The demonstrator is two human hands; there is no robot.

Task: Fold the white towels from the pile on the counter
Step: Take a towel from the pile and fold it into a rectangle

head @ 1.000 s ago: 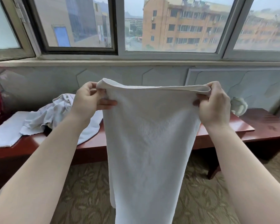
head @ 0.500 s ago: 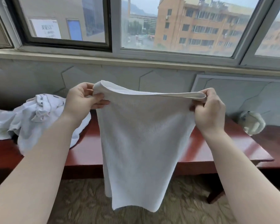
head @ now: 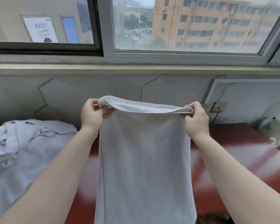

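- No bin or basket is being shown; the nearest thing to a holder is the loose pile of white towels (head: 21, 151), which is being left heaped on the counter (head: 242, 160) to the left of the left hand (head: 92, 116), crumpled and creased, with dark shadowed folds across its top.
- A white towel (head: 144, 159) is being held up between the two hands, doubled over so that a rounded fold is running along its top edge, and it is hanging straight down in front of the counter.
- The left corner of that fold is being pinched by the left hand, thumb over the cloth and fingers curled behind it.
- The right corner is being gripped by the right hand (head: 196, 120), its fingers closed tight round the layered edge.
- The towel's surface is being seen as soft, nubbly terry, with a flatter woven band just under the fold.
- The counter below the hands is being shown as glossy, reddish-brown and smooth, with light reflecting off it.
- To the right of the right hand a pale, rounded object (head: 276, 133) is resting on the counter; it is possibly another bundled cloth, but it is being blurred by the lens edge.
- Beyond the hands, a grey wall (head: 87, 89) with hexagonal panel lines is being topped by a sill and a wide window (head: 192, 25), through which an orange-brown building is being seen.
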